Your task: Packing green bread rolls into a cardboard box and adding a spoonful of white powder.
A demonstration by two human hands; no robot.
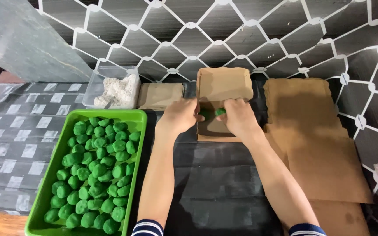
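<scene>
Both hands meet over the open brown box (224, 87) — left hand (181, 116) and right hand (238, 117) each close their grip on green balls (211, 112), set side by side between them; long axis unclear.

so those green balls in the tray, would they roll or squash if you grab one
The green balls look round, so a loose one would probably roll; heaped inside the walled tray they likely stay put. Their lumpy, uneven shapes suggest a soft stuff that may dent under a firm pinch. Both hands hold one over a cardboard box.
</scene>
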